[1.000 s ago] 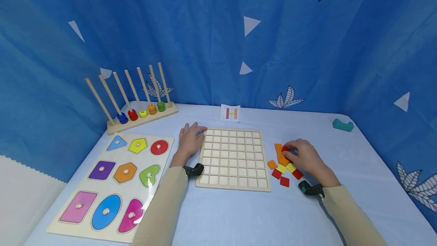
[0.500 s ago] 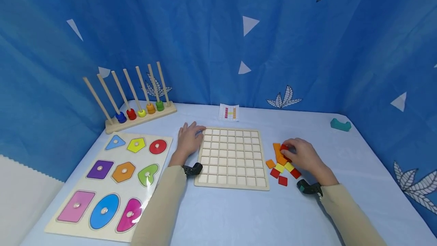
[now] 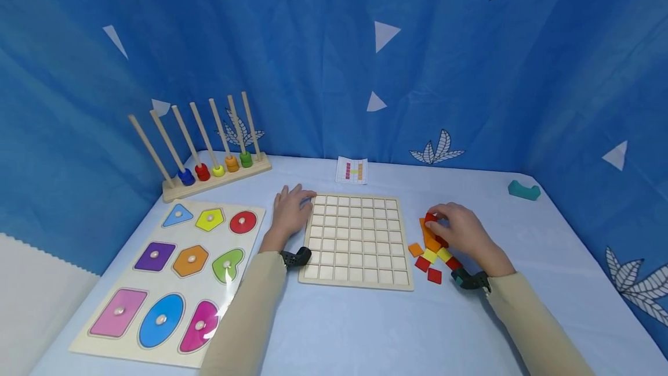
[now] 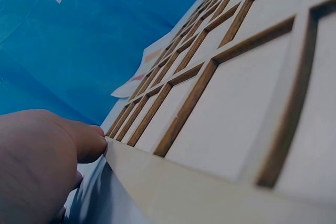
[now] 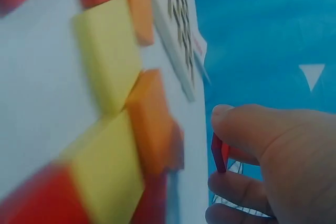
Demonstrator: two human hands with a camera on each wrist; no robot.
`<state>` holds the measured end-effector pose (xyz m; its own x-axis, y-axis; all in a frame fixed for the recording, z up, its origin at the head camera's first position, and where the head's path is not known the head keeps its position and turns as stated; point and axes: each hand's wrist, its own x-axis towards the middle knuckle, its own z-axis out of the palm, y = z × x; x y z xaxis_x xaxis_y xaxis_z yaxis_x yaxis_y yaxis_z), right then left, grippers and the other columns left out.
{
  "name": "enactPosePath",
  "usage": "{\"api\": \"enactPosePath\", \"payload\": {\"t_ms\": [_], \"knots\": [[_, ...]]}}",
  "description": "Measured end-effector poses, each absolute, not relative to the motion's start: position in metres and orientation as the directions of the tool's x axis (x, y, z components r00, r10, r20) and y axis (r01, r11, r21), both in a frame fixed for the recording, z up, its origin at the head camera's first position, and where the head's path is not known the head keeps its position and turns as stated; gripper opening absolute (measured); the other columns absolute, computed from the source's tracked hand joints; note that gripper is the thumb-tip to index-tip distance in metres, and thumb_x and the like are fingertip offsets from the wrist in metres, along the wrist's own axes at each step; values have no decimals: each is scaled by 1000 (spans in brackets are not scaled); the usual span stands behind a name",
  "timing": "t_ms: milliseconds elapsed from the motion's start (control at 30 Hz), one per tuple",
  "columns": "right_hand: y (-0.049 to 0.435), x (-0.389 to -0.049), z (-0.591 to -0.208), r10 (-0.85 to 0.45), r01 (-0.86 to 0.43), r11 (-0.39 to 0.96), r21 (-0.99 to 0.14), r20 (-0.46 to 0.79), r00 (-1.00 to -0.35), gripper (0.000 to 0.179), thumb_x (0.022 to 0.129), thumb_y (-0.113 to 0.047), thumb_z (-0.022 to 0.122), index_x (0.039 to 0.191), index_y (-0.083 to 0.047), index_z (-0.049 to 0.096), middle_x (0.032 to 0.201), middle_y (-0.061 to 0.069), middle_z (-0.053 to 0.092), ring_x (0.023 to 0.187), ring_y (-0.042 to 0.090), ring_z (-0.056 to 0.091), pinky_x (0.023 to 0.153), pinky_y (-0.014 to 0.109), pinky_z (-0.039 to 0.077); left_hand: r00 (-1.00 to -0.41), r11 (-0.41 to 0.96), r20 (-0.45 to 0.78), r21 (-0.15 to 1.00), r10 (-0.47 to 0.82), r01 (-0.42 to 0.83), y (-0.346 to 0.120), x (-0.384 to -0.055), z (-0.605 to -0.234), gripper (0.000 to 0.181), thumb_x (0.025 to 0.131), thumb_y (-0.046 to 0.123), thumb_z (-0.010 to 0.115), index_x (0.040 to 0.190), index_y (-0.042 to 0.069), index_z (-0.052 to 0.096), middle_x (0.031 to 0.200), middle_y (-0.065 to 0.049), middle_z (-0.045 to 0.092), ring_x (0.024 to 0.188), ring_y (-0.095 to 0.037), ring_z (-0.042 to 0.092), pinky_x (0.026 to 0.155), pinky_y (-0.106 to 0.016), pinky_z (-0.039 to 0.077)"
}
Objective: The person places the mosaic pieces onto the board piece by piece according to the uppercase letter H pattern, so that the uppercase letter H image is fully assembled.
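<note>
In the right wrist view a red square tile (image 5: 219, 153) is pinched between the thumb and fingers of my right hand (image 3: 463, 231), lifted above the table. Beneath that hand lies a loose pile of tiles, with a yellow tile (image 3: 429, 256), an orange tile (image 3: 416, 250) and a red tile (image 3: 434, 275) among them. My left hand (image 3: 290, 212) rests at the upper left corner of the wooden grid board (image 3: 356, 286), its fingers extended and touching the edge. The board's square cells hold no tiles. Part of the pile is hidden under my right hand.
Behind the board lies a printed pattern card (image 3: 352, 171). A knobbed shape puzzle (image 3: 203, 271) and a peg stand with coloured rings (image 3: 219, 177) occupy the left side. A teal block (image 3: 524, 190) sits far right. Blue curtain (image 3: 334, 62) closes off the back.
My right hand has risen slightly from the pile and moved a little away from me, carrying the red tile. My left hand stays at the board's corner.
</note>
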<state>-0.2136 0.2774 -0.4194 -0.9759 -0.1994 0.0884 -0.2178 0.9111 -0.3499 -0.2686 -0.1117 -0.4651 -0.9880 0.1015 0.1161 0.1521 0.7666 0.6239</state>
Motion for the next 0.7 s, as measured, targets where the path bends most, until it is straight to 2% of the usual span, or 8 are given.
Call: {"api": "enactPosePath", "payload": {"t_ms": [233,433,700], "knots": [[254,-227,-409,-268,-290,899,-329,110,-957,30,90,-23,77,116,-9,73,106,14,72,98,30,64,83,46,60,-988,771,114,617,107,155,-113,-271,-466,40,101,20,48,137,15,65,162,-22,38,155,-51,16,127,-65,9],[230,-237,-404,-344,-374,880,-294,149,-927,32,89,-22,79,116,-6,73,101,13,73,93,28,65,83,47,59,-986,759,123,630,110,163,-114,-270,-467,40,99,19,49,136,13,66,161,-23,39,154,-53,17,126,-67,10],[195,-247,-401,-427,-455,827,-329,158,-890,28,91,-23,77,114,-6,75,102,11,74,94,27,67,82,46,58,-987,759,121,632,104,157,-114,-271,-469,40,99,19,49,135,14,66,161,-22,40,155,-52,16,127,-65,9]]}}
